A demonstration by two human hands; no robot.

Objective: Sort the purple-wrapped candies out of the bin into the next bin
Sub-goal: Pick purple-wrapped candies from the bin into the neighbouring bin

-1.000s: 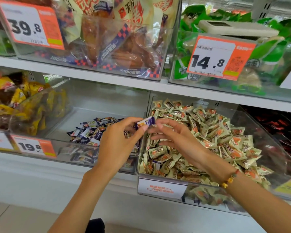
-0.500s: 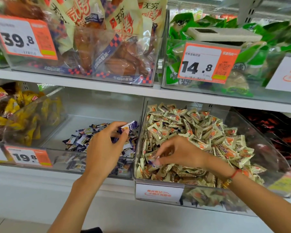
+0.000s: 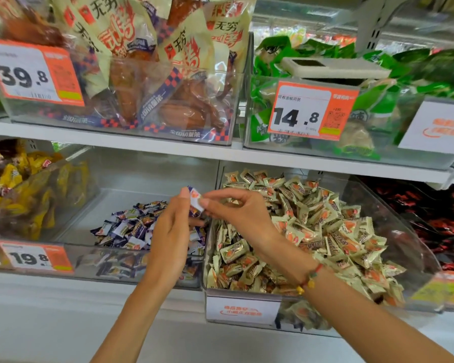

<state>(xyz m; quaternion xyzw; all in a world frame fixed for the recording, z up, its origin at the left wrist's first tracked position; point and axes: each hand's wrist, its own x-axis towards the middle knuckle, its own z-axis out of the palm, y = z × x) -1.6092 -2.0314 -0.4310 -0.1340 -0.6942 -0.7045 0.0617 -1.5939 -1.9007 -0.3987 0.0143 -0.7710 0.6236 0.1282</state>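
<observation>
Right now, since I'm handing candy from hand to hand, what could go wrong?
1. The candy is pinched only at its edges between the left hand and the right hand, above the wall between the two bins; if it slips, it may drop back among the cream candies.
2. The right forearm lies over the heaped right bin; a sweep could knock pieces out.
3. Purple candies lie close to the left bin's front, so a careless toss might overshoot.

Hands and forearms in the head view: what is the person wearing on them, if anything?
Both forearms are bare, with no sleeves in view. The right hand has a thin beaded cord bracelet at the wrist, with red, green and yellow beads. The left hand shows no bracelet, watch or ring. Neither hand wears a glove.
</observation>
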